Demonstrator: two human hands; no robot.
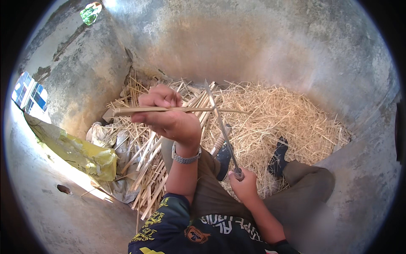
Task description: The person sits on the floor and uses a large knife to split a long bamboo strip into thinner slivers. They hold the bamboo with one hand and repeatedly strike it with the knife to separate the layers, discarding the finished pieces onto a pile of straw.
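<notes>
Left hand point(169, 116) grips a bamboo strip point(177, 109), pale, matt and fibrous. Right hand point(244, 186) holds a knife point(222, 127) with a smooth, dully shining metal blade. Shavings point(275, 114) are dry, straw-like, rough. Watch point(186, 158) has a glossy metal band. Walls point(253, 42) are rough, stained concrete. Sack point(84, 154) is yellow plastic, creased, slightly glossy.

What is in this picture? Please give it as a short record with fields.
setting: concrete floor beside grey walls
left hand: grips a thin bamboo strip, held level
right hand: grips a long knife, blade pointing up, crossing the strip
wrist: metal watch on the left arm
ground: straw-like shavings, bamboo slats, yellow sack
by the knee: hatchet
</notes>
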